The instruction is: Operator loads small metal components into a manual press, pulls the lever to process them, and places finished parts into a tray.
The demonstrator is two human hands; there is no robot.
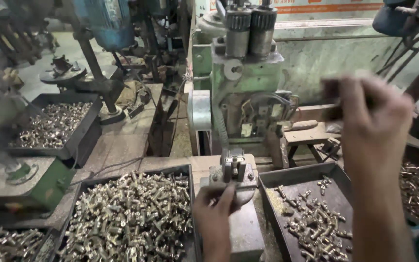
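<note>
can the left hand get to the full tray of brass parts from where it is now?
Probably yes. The left hand is at the small fixture, right beside the full tray. The tray is open-topped and nothing stands between them. The right hand is raised, away from it.

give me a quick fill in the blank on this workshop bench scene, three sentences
1. The left hand rests at the small metal fixture between two ____.
2. The tray left of the fixture is heaped with small ____ parts.
3. The raised right hand is ____ by motion.

Missing words: trays; metal; blurred
</note>
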